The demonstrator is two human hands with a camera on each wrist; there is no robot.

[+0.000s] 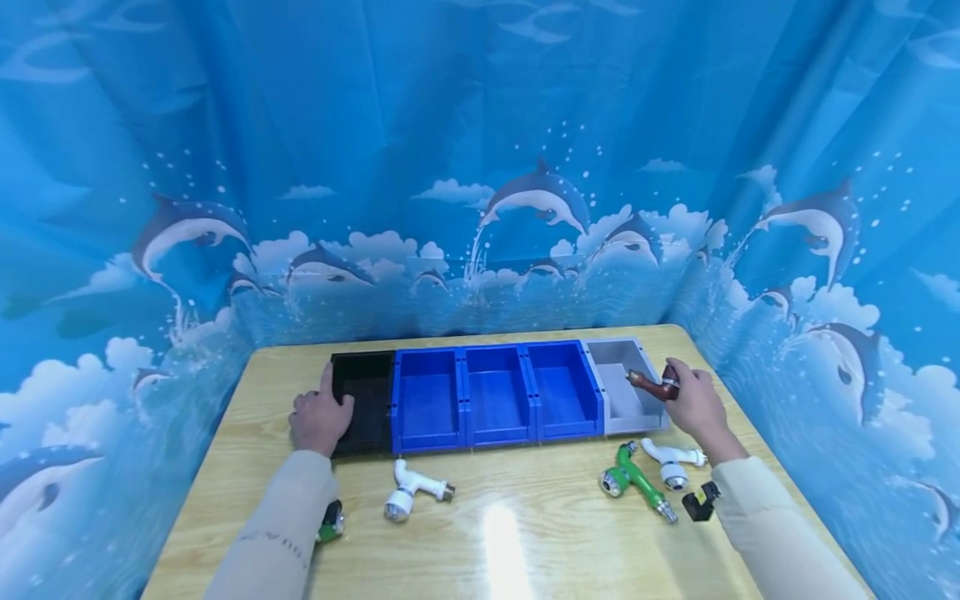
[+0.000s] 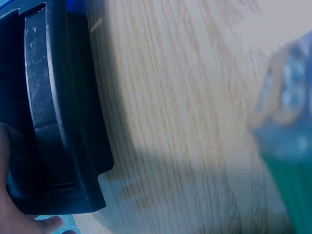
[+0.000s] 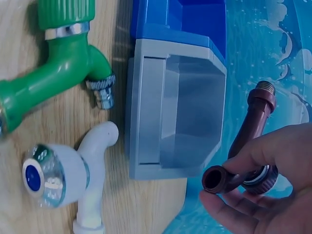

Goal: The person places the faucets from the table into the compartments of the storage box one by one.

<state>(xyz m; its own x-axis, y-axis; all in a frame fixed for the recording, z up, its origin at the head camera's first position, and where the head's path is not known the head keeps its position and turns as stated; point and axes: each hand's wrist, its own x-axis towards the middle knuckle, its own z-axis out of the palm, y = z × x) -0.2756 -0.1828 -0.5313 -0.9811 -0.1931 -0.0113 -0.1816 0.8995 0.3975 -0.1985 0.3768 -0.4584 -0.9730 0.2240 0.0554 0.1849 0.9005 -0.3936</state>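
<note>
My right hand (image 1: 697,404) holds a dark brown tap (image 3: 253,126) over the right side of the grey bin (image 1: 633,423). Thumb and fingers pinch the tap near its spout, with its threaded end pointing away in the right wrist view. At the far left, my left hand (image 1: 318,421) grips the side wall of the black bin (image 2: 63,122). Its thumb lies inside the wall, other fingers outside, index finger stretched along the edge. Below the right hand lie a green tap (image 1: 633,479), a white tap (image 3: 95,170) and a black piece (image 1: 701,502), partly covered by the sleeve.
Several blue bins (image 1: 498,435) stand in a row between the black and grey ones. Another white tap (image 1: 412,490) lies in front of them. A green item (image 1: 330,525) is partly hidden by the left sleeve. A blue dolphin-print curtain (image 1: 480,125) surrounds the wooden table (image 1: 547,542).
</note>
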